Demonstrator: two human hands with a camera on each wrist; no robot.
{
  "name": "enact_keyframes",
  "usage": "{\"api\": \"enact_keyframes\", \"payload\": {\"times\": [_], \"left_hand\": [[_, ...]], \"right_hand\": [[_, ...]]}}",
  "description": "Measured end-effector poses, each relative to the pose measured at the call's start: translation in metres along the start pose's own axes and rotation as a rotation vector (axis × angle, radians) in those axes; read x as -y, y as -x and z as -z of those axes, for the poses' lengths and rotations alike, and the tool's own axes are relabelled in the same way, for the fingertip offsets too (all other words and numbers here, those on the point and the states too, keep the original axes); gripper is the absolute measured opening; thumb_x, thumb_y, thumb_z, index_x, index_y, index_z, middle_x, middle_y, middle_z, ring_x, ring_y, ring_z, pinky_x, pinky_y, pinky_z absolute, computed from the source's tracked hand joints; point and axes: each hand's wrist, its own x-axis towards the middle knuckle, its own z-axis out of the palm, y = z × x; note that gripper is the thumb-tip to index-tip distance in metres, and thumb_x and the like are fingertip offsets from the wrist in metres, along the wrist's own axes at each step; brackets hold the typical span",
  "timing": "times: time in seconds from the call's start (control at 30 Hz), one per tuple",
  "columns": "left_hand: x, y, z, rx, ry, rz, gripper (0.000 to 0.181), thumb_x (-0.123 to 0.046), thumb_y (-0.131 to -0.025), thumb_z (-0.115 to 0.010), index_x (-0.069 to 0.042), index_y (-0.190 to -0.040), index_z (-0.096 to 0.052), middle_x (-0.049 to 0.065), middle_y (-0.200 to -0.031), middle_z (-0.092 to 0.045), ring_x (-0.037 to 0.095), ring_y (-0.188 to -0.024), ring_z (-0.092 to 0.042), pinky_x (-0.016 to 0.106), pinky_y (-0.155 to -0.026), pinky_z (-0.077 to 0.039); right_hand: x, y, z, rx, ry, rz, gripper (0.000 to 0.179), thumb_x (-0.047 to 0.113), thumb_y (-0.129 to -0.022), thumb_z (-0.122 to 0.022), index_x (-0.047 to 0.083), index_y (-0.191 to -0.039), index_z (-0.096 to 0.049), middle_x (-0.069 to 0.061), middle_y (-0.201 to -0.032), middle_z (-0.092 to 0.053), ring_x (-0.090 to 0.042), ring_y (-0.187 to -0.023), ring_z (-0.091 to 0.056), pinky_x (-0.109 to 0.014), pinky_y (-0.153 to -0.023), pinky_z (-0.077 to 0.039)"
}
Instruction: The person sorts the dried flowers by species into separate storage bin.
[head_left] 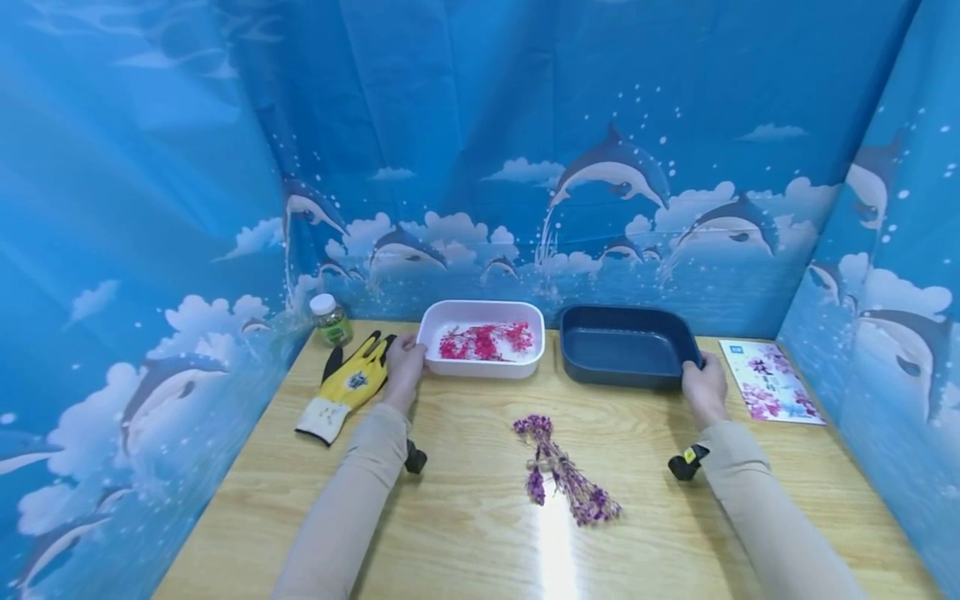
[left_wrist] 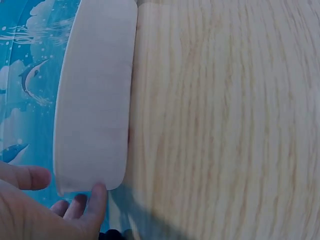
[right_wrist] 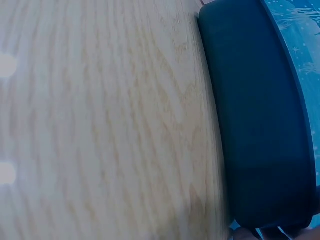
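Note:
My left hand [head_left: 406, 365] is at the left end of a white plastic tray [head_left: 483, 368]. In the left wrist view, the fingertips [left_wrist: 100, 191] touch the tray's end wall, while the thumb [left_wrist: 35, 177] stands apart from it near the rim. Pinkish-red dried flowers [head_left: 486, 342] lie inside this tray. At the right end of a dark blue tray [head_left: 626, 342], my right hand [head_left: 705, 387] grips the corner, thumb over the rim. Only fingertips show at the bottom of the right wrist view, by the dark tray's wall [right_wrist: 260, 115].
A tied bunch of purple dried flowers [head_left: 562, 471] lies on the wooden table [head_left: 465, 500]. At left are a yellow and black work glove [head_left: 352, 383] and a white-capped jar [head_left: 332, 321]. A floral card [head_left: 772, 382] lies at right. A dolphin-print curtain [head_left: 480, 150] hangs behind.

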Motion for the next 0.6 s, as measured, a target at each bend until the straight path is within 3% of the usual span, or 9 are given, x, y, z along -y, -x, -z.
{"api": "enact_keyframes", "payload": {"times": [0.13,0.23,0.3,0.37,0.47,0.6], "left_hand": [[-0.005,0.005,-0.001,-0.098,-0.063,-0.138,0.056,-0.017,-0.099,-0.058,-0.008,-0.154,-0.045,0.015,-0.157,-0.049,0.032,-0.147,-0.046,0.046,-0.128,-0.039],[-0.012,0.014,-0.005,-0.150,-0.086,-0.337,0.053,-0.016,-0.097,-0.060,-0.009,-0.149,-0.049,0.014,-0.150,-0.053,0.032,-0.142,-0.049,0.049,-0.125,-0.042],[-0.017,0.022,-0.010,-0.135,-0.079,-0.493,0.051,-0.013,-0.096,-0.061,-0.009,-0.146,-0.050,0.015,-0.142,-0.057,0.034,-0.135,-0.053,0.052,-0.118,-0.047],[-0.021,0.030,-0.016,-0.079,-0.080,-0.650,0.050,-0.009,-0.094,-0.062,-0.005,-0.143,-0.052,0.017,-0.133,-0.061,0.039,-0.126,-0.058,0.054,-0.111,-0.052],[-0.024,0.041,-0.027,0.072,-0.135,-0.818,0.045,-0.007,-0.093,-0.063,-0.002,-0.137,-0.057,0.018,-0.124,-0.066,0.042,-0.117,-0.062,0.055,-0.104,-0.056],[-0.025,0.056,-0.041,0.304,-0.352,-0.946,0.040,-0.009,-0.094,-0.067,-0.005,-0.134,-0.064,0.013,-0.128,-0.070,0.034,-0.122,-0.065,0.052,-0.110,-0.055]], "right_hand": [[0.000,-0.001,-0.001,0.002,-0.004,0.001,0.057,0.016,-0.106,-0.033,-0.008,-0.158,-0.033,-0.034,-0.159,-0.042,-0.046,-0.150,-0.039,-0.056,-0.129,-0.033],[0.000,-0.001,-0.001,0.003,-0.009,-0.002,0.057,0.016,-0.106,-0.033,-0.007,-0.158,-0.033,-0.033,-0.160,-0.042,-0.045,-0.150,-0.039,-0.056,-0.129,-0.033],[0.000,0.000,-0.001,0.007,-0.010,-0.006,0.057,0.016,-0.106,-0.033,-0.007,-0.158,-0.033,-0.032,-0.160,-0.042,-0.044,-0.149,-0.039,-0.056,-0.129,-0.034],[0.001,0.000,0.000,0.013,-0.011,-0.012,0.057,0.017,-0.107,-0.032,-0.007,-0.159,-0.032,-0.032,-0.161,-0.041,-0.045,-0.150,-0.039,-0.056,-0.129,-0.034],[0.001,0.001,0.001,0.025,-0.006,-0.020,0.058,0.018,-0.107,-0.032,-0.006,-0.160,-0.030,-0.032,-0.162,-0.039,-0.045,-0.151,-0.038,-0.057,-0.128,-0.034],[0.001,0.000,0.001,0.029,-0.007,-0.026,0.057,0.018,-0.108,-0.031,-0.005,-0.160,-0.030,-0.032,-0.162,-0.040,-0.044,-0.151,-0.038,-0.056,-0.128,-0.035]]}}
